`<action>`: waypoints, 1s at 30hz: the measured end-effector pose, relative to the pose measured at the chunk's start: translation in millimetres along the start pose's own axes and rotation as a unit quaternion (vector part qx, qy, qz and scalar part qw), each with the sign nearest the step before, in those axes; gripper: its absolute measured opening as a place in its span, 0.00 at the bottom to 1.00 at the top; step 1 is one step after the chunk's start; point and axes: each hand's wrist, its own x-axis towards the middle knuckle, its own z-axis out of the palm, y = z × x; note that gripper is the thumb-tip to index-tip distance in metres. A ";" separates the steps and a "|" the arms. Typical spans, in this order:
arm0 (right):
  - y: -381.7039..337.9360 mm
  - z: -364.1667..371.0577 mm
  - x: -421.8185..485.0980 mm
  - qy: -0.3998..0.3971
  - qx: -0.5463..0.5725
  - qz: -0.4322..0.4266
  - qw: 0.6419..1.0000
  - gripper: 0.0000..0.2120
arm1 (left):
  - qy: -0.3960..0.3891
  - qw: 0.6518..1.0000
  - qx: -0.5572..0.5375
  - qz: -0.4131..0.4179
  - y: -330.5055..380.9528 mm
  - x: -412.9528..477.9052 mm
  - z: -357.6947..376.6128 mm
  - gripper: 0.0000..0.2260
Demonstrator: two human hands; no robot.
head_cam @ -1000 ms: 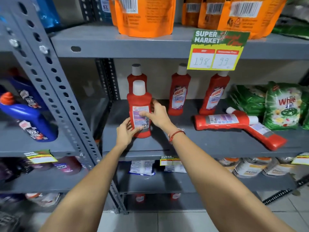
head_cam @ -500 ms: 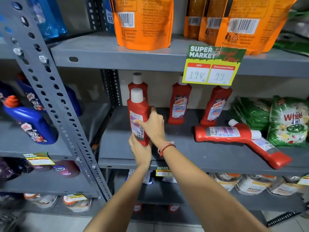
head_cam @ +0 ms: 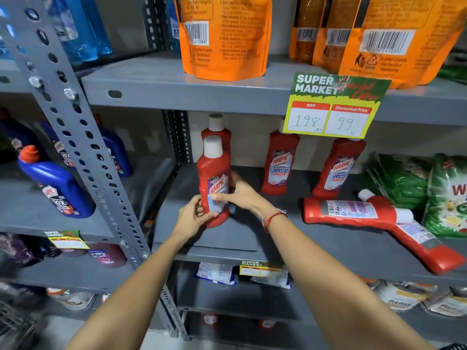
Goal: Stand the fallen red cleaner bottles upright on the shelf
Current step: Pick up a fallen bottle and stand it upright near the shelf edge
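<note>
A red cleaner bottle [head_cam: 213, 173] with a white cap stands upright at the left of the grey shelf [head_cam: 252, 238], its front label facing me. My left hand [head_cam: 192, 218] grips its lower left side and my right hand [head_cam: 240, 192] holds its right side. A second upright red bottle [head_cam: 217, 130] stands right behind it. Two more upright red bottles [head_cam: 279, 162] [head_cam: 337, 168] stand at the back. Two red bottles lie fallen at the right: one [head_cam: 353, 212] with its cap to the right, the other [head_cam: 414, 236] slanting toward the shelf's front edge.
A price tag [head_cam: 333, 107] hangs from the shelf above, over the back bottles. Green detergent bags [head_cam: 444, 193] crowd the right end. Orange pouches [head_cam: 225, 36] sit on the upper shelf. A perforated steel post [head_cam: 75, 137] stands left, with blue bottles [head_cam: 55, 188] beyond it.
The held bottle has been turned so its front label faces me instead of the back label. My left hand moved up onto its lower side. The camera has come closer.
</note>
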 end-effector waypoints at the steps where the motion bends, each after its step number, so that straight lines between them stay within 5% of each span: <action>1: 3.9 1.1 4.1 -0.004 -0.002 0.001 1.000 0.35 | -0.025 1.000 0.004 -0.009 0.6 3.8 -5.5 0.22; 9: 9.7 31.4 -3.1 0.160 -0.045 -0.014 0.986 0.30 | -0.154 0.976 0.152 -0.007 11.3 32.9 -44.0 0.18; 15: 8.5 46.3 -9.1 0.232 -0.075 -0.022 0.970 0.28 | -0.150 0.985 0.087 -0.025 -0.4 36.7 -46.4 0.17; 20: 12.0 42.7 -13.2 0.200 -0.020 -0.026 0.979 0.28 | -0.065 0.996 -0.017 -0.057 -11.2 16.3 -31.0 0.18; 25: 35.1 18.5 -38.9 0.266 0.110 0.013 0.958 0.27 | 0.200 0.979 -0.008 -0.029 -10.2 -32.7 4.6 0.12; 30: 79.3 -41.2 -81.5 0.433 0.189 0.088 0.877 0.16 | 0.115 0.992 -0.023 0.049 18.2 -48.0 73.3 0.05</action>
